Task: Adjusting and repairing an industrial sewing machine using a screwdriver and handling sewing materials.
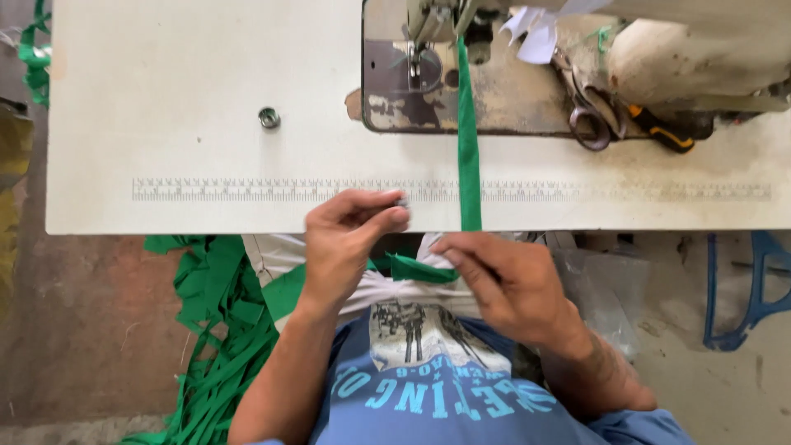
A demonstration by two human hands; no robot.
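Observation:
My left hand (pixel 346 239) is at the near edge of the white sewing table (pixel 206 124), its fingertips pinched on a small metal piece (pixel 401 200). My right hand (pixel 503 280) is just below the table edge and holds the end of a green fabric strip (pixel 420 269) over my lap. A long green strip (pixel 468 140) runs from the sewing machine (pixel 461 74) straight down across the table and over its near edge, beside my right hand.
A printed ruler (pixel 247 190) runs along the table's near side. A small metal bobbin (pixel 269 118) lies on the table at left. Scissors (pixel 589 115) and a yellow-handled tool (pixel 663 132) rest by the machine. A pile of green strips (pixel 218 330) hangs down at left.

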